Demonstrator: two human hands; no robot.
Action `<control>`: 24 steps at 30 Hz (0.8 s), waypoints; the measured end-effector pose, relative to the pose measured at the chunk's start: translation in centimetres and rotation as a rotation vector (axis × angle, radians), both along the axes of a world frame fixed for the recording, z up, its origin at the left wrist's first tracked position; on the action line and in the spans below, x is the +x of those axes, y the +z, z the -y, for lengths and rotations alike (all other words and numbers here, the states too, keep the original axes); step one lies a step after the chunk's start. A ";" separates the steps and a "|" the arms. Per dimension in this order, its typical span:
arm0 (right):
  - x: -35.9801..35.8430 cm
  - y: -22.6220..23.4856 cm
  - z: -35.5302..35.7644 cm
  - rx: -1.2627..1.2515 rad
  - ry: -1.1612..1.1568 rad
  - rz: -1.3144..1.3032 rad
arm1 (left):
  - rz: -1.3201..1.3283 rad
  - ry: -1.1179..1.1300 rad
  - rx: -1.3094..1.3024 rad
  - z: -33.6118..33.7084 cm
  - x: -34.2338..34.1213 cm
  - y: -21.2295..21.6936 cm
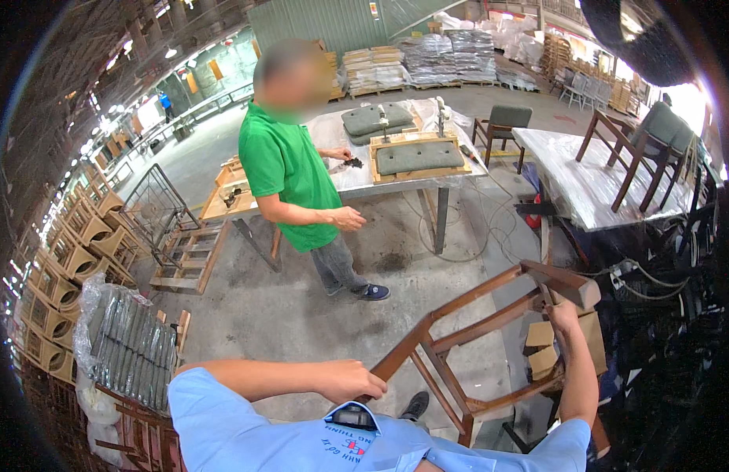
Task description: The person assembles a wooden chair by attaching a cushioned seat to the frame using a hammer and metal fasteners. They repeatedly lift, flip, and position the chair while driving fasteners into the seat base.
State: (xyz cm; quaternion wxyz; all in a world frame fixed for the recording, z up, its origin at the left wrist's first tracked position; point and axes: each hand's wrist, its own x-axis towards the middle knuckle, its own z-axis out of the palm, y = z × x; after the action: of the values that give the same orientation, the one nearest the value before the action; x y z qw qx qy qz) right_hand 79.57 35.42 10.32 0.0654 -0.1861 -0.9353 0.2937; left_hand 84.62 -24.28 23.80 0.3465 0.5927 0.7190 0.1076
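Chair frame (474, 338), bare brown wood without a seat cushion, hangs tilted above the concrete floor (301, 307); left hand (352, 381) clenches one rail end, right hand (563, 318) grips the far corner; upholstering looks undone.

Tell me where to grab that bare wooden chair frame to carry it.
Take the wooden chair frame by its long side rails, from above, one hand near each end. It lies tilted, rails uppermost and bare. The left hand grips one end, the right hand the other, probably balancing it.
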 end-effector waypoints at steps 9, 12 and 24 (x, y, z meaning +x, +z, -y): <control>-13.7 12.4 7.1 -0.163 0.109 -0.258 | 0.306 0.955 0.230 2.6 -12.7 -7.5; -18.7 16.4 8.7 -0.245 0.130 -0.303 | 0.736 1.107 0.263 0.5 -20.7 -10.9; -40.8 15.2 -0.1 0.405 0.157 -0.459 | 1.344 1.146 0.615 -11.0 -54.3 -17.0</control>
State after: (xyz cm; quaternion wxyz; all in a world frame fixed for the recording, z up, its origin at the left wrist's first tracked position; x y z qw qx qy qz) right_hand 38.80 35.56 25.55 0.2875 -0.0256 -0.9472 0.1398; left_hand 30.32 -13.27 6.81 0.4116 0.0267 0.4902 0.7679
